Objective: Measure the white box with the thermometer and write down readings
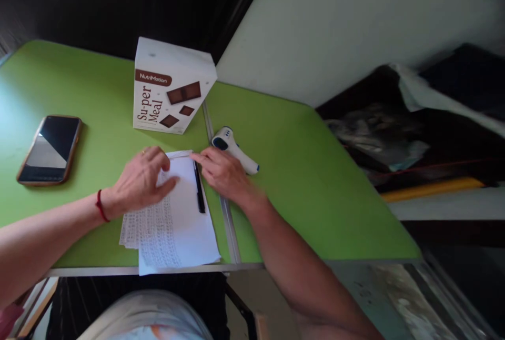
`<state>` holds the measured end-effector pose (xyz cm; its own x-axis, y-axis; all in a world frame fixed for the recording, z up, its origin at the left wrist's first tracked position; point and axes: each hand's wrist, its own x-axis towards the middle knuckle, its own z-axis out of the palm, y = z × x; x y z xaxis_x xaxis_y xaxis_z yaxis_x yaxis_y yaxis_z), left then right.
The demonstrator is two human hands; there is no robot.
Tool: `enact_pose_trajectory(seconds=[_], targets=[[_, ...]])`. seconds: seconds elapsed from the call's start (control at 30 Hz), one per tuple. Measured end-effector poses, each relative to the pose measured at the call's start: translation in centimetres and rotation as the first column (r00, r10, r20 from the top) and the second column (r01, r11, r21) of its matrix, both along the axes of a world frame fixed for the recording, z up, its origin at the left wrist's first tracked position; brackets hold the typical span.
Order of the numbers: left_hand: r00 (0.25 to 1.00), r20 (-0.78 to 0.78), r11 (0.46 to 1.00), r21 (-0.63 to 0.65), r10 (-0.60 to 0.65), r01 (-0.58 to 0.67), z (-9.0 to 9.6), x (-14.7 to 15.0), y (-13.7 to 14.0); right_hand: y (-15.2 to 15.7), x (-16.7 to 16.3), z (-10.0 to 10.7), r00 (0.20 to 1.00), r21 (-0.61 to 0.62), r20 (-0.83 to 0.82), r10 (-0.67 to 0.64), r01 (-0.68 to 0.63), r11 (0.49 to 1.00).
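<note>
Paper [189, 242]: at the left hand's [142, 182] 5 o'clock, partly beneath it, and at the right hand's [223, 172] 8 o'clock.
Pen [199, 192]: on the paper, at the right hand's 8 o'clock, upper end near the fingertips.
Left hand: fingers bent, thumb spread away from them; forearm from 8 o'clock.
Right hand: index finger towards 9 o'clock, at the paper's corner; cannot tell if it grips; forearm from 5 o'clock.
</note>
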<state>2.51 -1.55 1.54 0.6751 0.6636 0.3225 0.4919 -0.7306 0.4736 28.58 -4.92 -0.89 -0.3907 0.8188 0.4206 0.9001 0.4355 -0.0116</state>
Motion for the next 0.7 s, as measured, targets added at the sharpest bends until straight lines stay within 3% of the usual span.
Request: enact_pose_trajectory(seconds=[0.07,0.17,0.2,0.27,0.33,0.4,0.47,0.57,0.63,0.7], targets=[[0.937,0.268,0.974,-0.075,0.226,-0.213,-0.6,-0.2,2.3,0.5,1.1,0.7,0.982,0.001,-0.108,-0.155,0.156,0.988],[0.72,0.498,0.872,-0.346,0.483,-0.345,-1.4,-0.3,6.3,1.3,3.3,1.5,0.861,-0.084,-0.201,-0.468,0.461,0.883],[0.679,0.519,0.842,-0.444,0.519,-0.305,-1.5,-0.2,7.7,1.5,4.0,1.6,0.814,-0.138,-0.195,-0.548,0.53,0.837],[0.686,0.547,0.8,-0.594,0.481,-0.088,-1.4,0.1,10.4,1.8,5.1,1.6,0.738,-0.27,-0.146,-0.659,0.611,0.744],[0.695,0.612,0.791,-0.604,0.378,0.101,-1.3,0.5,12.6,1.9,5.6,1.4,0.705,-0.411,-0.083,-0.705,0.62,0.668],[0.685,0.656,0.803,-0.569,0.316,0.174,-1.2,0.7,14.3,1.9,5.6,1.1,0.701,-0.509,-0.061,-0.711,0.591,0.626],[0.697,0.653,0.806,-0.563,0.296,0.185,-1.3,0.6,15.4,1.9,5.2,0.8,0.687,-0.522,-0.141,-0.712,0.56,0.644],[0.717,0.609,0.816,-0.57,0.339,0.099,-1.5,0.1,15.7,1.7,3.6,0.5,0.594,-0.43,-0.497,-0.633,0.466,0.774],[0.708,0.596,0.827,-0.562,0.378,0.031,-1.3,-0.1,15.0,1.5,2.0,0.4,0.461,-0.356,-0.752,-0.47,0.315,0.88],[0.686,0.621,0.83,-0.556,0.379,0.043,-0.7,-0.2,13.6,0.9,-0.1,0.6,0.296,-0.32,-0.89,-0.346,0.135,0.938]])
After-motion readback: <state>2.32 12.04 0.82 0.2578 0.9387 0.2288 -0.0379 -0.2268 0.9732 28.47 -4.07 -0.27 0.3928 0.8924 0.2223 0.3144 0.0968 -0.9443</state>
